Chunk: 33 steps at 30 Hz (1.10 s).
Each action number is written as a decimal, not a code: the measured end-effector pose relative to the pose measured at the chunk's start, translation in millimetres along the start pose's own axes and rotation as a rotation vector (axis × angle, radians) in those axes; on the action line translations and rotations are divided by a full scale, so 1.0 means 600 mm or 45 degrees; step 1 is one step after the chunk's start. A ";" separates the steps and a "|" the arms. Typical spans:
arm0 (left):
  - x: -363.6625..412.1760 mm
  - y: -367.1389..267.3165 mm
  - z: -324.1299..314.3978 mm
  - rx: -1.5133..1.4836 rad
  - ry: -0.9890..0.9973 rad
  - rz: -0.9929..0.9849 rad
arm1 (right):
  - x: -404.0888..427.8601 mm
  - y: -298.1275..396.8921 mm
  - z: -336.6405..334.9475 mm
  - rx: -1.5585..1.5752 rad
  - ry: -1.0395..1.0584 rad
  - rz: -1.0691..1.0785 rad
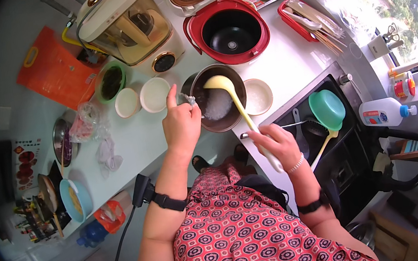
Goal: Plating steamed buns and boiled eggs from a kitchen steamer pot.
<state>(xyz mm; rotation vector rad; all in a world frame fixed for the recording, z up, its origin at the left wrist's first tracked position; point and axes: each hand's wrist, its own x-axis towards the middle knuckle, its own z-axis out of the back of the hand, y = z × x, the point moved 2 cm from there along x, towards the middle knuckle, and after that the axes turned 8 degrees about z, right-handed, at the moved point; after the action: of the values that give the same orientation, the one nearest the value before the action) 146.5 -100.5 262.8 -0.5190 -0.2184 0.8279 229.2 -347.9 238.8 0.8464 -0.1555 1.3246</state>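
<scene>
My left hand (182,125) is at the left rim of a dark inner pot (236,80), index finger raised and the other fingers curled on the rim. A grey crumpled piece (190,99), perhaps cloth, pokes out there. White rice or porridge (217,104) lies in the bottom of the pot. My right hand (279,145) grips the handle of a pale yellow ladle (238,104), whose bowl rests over the pot's far side. Beside the pot on the right is a small bowl (258,96) of whitish food; to its left stand two pale bowls (155,94) (127,103).
Behind the pot stands a red rice cooker (194,31), lid up, its heating plate showing. A blender-like appliance (128,25) is at back left. On the right, a black sink (337,176) holds a green bowl (327,108); a white bottle (380,113) stands beyond.
</scene>
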 end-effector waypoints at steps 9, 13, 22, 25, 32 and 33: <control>-0.002 -0.016 0.015 -0.003 -0.035 -0.047 | 0.005 0.004 -0.026 0.043 -0.021 -0.206; -0.003 -0.018 0.015 0.017 -0.019 -0.037 | -0.021 -0.002 -0.067 1.140 -0.496 -1.023; 0.005 -0.002 0.011 -0.035 -0.017 -0.001 | -0.010 0.000 -0.021 1.266 -0.726 -1.243; 0.006 -0.001 0.011 -0.056 -0.015 0.009 | -0.006 -0.002 0.015 1.117 -0.827 -1.191; 0.005 0.002 0.009 -0.045 -0.046 0.001 | -0.036 -0.010 0.072 0.834 -0.976 -1.153; 0.006 0.003 0.010 -0.034 -0.043 0.015 | -0.045 -0.013 0.074 0.804 -0.992 -1.153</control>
<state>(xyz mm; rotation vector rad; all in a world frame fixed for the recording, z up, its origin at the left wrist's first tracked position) 145.5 -95.0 266.9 -0.5319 -0.2580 0.8469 244.3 -396.5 251.6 1.6881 0.0574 0.1195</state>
